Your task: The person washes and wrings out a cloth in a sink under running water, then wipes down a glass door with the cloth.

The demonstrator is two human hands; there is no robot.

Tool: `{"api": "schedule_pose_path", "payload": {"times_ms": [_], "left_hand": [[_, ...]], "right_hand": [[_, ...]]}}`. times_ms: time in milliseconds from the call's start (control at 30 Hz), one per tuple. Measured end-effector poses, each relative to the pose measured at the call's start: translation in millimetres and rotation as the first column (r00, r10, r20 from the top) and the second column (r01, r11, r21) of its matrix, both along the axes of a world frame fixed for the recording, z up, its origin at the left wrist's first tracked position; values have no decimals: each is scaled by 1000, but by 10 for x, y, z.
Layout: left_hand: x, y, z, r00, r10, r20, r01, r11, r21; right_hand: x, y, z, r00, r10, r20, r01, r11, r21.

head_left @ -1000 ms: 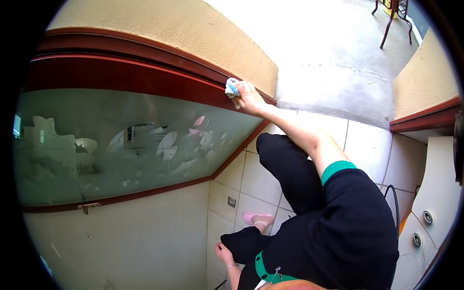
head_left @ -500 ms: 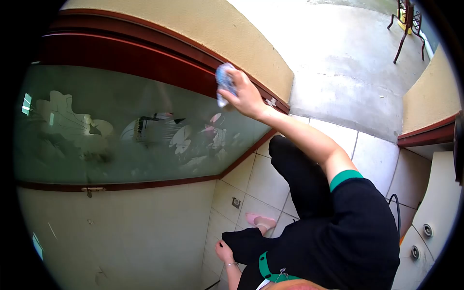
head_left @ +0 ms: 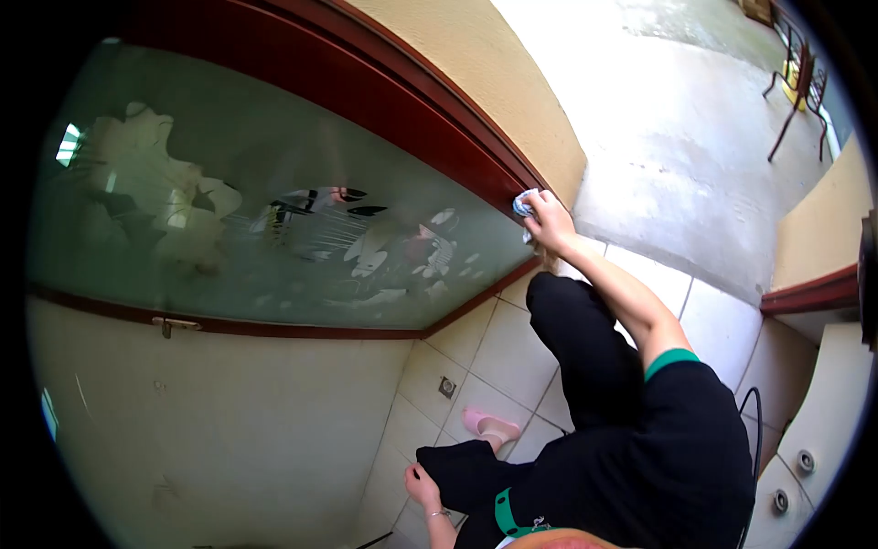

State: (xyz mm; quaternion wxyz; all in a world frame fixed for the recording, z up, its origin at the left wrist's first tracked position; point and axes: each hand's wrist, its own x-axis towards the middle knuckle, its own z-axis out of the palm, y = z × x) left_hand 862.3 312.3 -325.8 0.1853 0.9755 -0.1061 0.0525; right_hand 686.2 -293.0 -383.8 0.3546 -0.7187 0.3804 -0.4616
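Note:
My right hand (head_left: 551, 222) is closed on a crumpled blue-and-white cloth (head_left: 525, 203). It presses the cloth against the dark red door frame (head_left: 457, 151), near the corner by the doorway. The frame surrounds a frosted glass panel (head_left: 311, 261) with etched flower and fish shapes. Lower down, my left hand (head_left: 422, 486), with a bracelet at the wrist, rests beside my knee in black trousers (head_left: 457, 467). Its fingers are loosely bent and partly apart, and I see nothing in them.
A metal latch (head_left: 174, 325) sits on the lower frame bar. White floor tiles (head_left: 498, 348) with a small drain (head_left: 446, 387) lie below, near my pink shoe (head_left: 480, 423). A white cabinet (head_left: 828, 421) stands at right. Outside, a dark metal chair (head_left: 800, 87) stands on concrete.
My right hand has moved along the frame with the cloth, rightward and toward the doorway corner. The view has shifted slightly. My left hand stays beside the knee.

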Motion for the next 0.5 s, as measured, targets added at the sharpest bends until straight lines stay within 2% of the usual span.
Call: {"api": "schedule_pose_path", "payload": {"times_ms": [67,100,167,233,333,367,433,467,500], "left_hand": [[20,30,-10,1000,15,-6,-14,999,51],[25,40,-18,999,50,-10,-49,997,52],[61,55,-37,998,64,-8,-63,997,50],[77,19,-64,998,69,-7,-68,996,50],[58,-39,-35,998,46,44,-49,997,67],[41,-53,-43,996,40,75,-45,997,65],[84,-69,-133,991,26,128,-32,998,47],[101,-118,-141,991,35,129,-38,999,22],[82,-167,-123,992,47,118,-52,998,37]], "right_hand": [[-19,-23,979,983,101,155,-68,977,-204],[-1,-40,1523,958,131,254,-22,920,-392],[122,-226,2608,896,207,394,142,707,-693],[365,-464,3636,823,191,534,392,489,-779],[601,-745,5014,791,213,574,515,276,-812],[560,-741,5189,783,230,579,524,258,-812],[506,-700,5450,883,84,462,449,136,-883],[543,-699,5475,881,101,462,451,117,-885],[633,-748,5404,869,114,482,460,175,-871]]}}
